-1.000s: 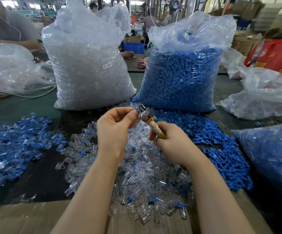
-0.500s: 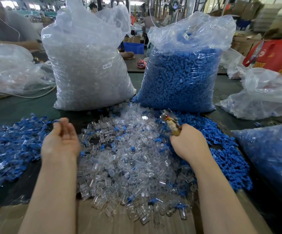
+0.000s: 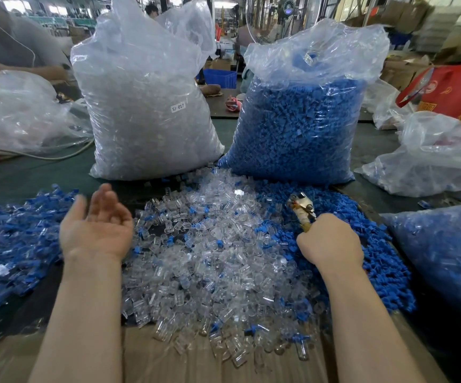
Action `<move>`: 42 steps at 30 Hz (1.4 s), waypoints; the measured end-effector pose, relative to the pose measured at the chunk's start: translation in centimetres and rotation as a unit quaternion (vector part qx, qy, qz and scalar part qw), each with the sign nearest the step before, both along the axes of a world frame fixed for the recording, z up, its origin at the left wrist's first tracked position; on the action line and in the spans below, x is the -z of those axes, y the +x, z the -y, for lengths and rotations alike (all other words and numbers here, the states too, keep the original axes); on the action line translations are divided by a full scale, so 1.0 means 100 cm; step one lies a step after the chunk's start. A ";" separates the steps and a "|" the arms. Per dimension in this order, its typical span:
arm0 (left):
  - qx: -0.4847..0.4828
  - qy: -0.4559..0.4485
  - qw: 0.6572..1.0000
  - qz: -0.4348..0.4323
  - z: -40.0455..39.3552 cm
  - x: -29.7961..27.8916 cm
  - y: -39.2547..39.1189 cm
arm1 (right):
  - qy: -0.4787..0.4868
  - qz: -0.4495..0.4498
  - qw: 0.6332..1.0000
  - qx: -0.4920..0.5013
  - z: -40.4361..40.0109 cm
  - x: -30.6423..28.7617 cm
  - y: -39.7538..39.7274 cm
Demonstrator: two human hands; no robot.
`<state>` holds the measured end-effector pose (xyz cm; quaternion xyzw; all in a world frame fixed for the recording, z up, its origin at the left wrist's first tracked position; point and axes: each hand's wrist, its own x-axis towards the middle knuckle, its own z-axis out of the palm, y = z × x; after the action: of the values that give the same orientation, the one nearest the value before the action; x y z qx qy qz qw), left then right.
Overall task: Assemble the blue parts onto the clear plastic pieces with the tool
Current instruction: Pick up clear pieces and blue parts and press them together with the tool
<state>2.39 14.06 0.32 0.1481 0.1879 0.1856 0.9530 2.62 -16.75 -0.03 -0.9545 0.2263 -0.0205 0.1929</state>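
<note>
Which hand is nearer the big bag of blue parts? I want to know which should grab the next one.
Right. The right hand, gripping the tool, lies just before the bag of blue parts; the left hand is off left, above the assembled pile.

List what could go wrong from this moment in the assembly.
The left hand is open, palm up, beside the pile of finished pieces; stray parts could mix into the clear pieces. The right hand grips the tool over loose blue parts, which it might scatter.
</note>
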 end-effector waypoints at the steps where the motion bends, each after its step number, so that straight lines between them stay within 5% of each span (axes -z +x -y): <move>1: 0.054 0.100 0.993 -0.027 0.007 -0.005 -0.001 | -0.002 -0.009 1.000 -0.005 -0.001 0.000 0.000; 4: 0.161 0.444 0.876 -0.094 0.036 -0.011 0.003 | -0.004 -0.029 1.000 -0.007 -0.002 -0.001 0.002; 7: 0.237 0.650 0.716 -0.087 0.059 -0.011 0.000 | -0.003 -0.032 0.999 -0.004 -0.002 0.000 0.003; 11: 0.289 0.782 0.540 -0.116 0.081 -0.001 0.002 | -0.005 -0.020 1.000 -0.008 -0.001 0.003 0.004; 14: 0.281 0.819 0.482 -0.136 0.088 0.002 0.005 | -0.002 -0.023 1.000 -0.009 -0.002 0.005 0.006; 23: 0.243 0.842 0.462 -0.135 0.092 0.005 0.004 | -0.009 0.003 1.000 -0.016 -0.006 0.007 0.007; 30: 0.225 0.774 0.586 -0.083 0.094 0.001 0.002 | -0.006 -0.014 0.999 -0.035 -0.006 0.006 0.007; 36: 0.243 0.735 0.630 -0.064 0.095 -0.004 0.001 | 0.008 0.002 0.997 -0.080 -0.006 0.009 0.008; 42: 0.235 0.729 0.639 -0.064 0.097 -0.006 0.000 | 0.013 0.019 0.997 -0.078 -0.005 0.011 0.007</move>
<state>2.39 4.37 0.93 0.8458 0.0110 0.0222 0.5329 3.36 -16.25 -1.12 -0.9661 0.1477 -0.0205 0.2106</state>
